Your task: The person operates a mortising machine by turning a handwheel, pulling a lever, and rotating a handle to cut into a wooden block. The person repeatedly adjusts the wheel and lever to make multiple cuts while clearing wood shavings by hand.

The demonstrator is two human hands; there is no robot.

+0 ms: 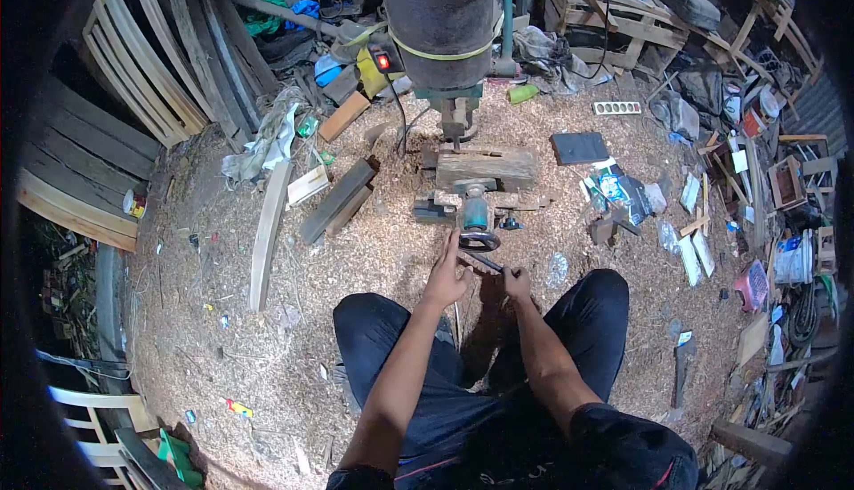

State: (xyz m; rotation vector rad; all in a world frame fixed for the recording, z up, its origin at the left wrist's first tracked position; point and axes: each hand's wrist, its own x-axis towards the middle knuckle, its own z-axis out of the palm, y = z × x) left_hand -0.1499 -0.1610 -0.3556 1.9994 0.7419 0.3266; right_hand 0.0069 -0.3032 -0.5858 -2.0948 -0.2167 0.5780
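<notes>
Now, straight fingers from the left hand (447,281) meet one handwheel (480,241) at its left edge, thumb apart; the right hand (516,283) curls around one dark bar (483,261). Beyond: one wooden block (489,168), then one power strip (617,108) toward the floor (267,339)'s far edge. Shirt lettering (516,475)? Too small to read!
</notes>
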